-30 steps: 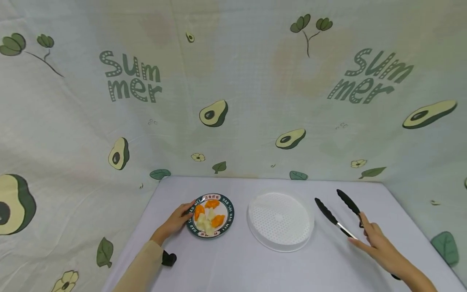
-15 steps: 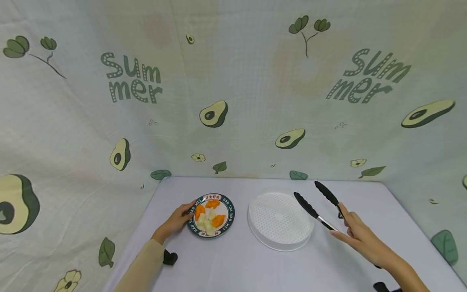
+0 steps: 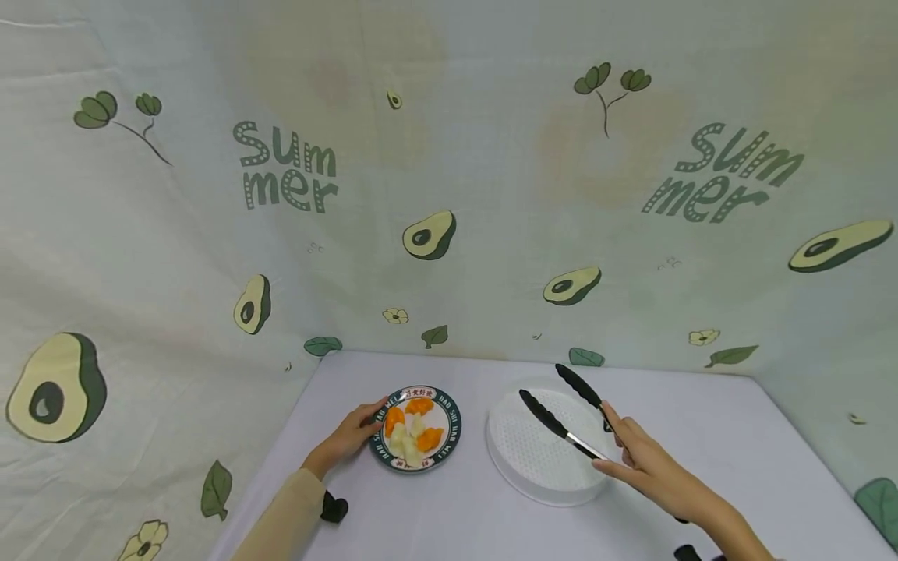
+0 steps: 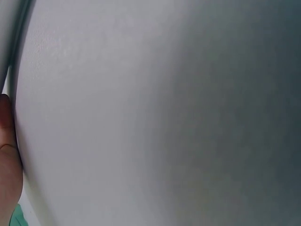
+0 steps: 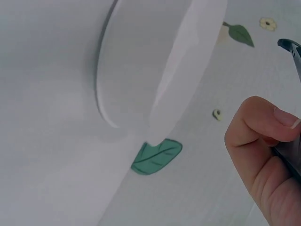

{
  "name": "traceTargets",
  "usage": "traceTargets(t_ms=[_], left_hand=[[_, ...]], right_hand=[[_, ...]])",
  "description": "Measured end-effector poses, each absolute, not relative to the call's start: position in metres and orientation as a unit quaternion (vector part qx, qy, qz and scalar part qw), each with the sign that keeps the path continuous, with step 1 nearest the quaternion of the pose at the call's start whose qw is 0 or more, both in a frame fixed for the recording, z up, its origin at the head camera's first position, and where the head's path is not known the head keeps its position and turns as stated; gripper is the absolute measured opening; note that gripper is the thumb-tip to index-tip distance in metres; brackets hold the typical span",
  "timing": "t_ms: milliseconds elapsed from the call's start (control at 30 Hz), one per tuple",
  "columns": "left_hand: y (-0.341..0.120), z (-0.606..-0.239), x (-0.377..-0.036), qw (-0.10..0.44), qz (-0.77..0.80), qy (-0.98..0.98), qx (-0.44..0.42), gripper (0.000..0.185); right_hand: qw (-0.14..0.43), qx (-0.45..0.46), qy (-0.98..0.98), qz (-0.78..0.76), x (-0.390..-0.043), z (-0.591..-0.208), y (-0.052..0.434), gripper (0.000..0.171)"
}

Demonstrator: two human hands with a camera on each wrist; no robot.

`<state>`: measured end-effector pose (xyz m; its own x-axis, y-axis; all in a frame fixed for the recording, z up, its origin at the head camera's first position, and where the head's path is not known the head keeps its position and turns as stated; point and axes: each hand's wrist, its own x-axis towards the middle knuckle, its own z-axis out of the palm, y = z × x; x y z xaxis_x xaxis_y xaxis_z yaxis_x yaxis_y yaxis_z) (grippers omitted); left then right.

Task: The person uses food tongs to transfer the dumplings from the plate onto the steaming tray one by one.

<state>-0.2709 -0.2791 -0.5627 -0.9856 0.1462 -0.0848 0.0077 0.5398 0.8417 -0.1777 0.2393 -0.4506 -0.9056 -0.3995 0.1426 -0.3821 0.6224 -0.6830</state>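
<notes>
At the table's left, my left hand (image 3: 345,441) holds the left rim of a round plate (image 3: 455,428) with a dark green lettered border. On the plate lie orange pieces (image 3: 429,439) and pale yellow pieces (image 3: 403,444) of food. My right hand (image 3: 648,469) grips black-tipped metal tongs (image 3: 544,413), thumb on one arm and fingers on the other. The tong arms are spread, with their tips over a round white perforated tray (image 3: 522,467). In the right wrist view the tray's side wall (image 5: 136,61) shows beside the hand (image 5: 261,141).
A white tabletop (image 3: 435,522) runs back to a hanging cloth (image 3: 491,156) printed with avocados and leaves. Black straps (image 3: 334,509) show by the left wrist. The perforated tray stands right of the plate with a gap between them.
My right hand has carried the tongs left, from right of the white tray to over it. My left hand stays at the plate. The head view has tilted up slightly.
</notes>
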Motion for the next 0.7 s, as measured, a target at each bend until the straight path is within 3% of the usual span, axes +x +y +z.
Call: traceTargets(t_ms=[467, 700], left_hand=[[-0.283, -0.56, -0.269, 0.076, 0.473, 0.876, 0.049, 0.051], [-0.282, -0.563, -0.271, 0.076, 0.478, 0.873, 0.061, 0.052]], right_hand=[[0.118, -0.268, 0.883, -0.366, -0.192, -0.455, 0.176, 0.085], [0.131, -0.309, 0.878, -0.341, -0.195, -0.452, 0.156, 0.084]])
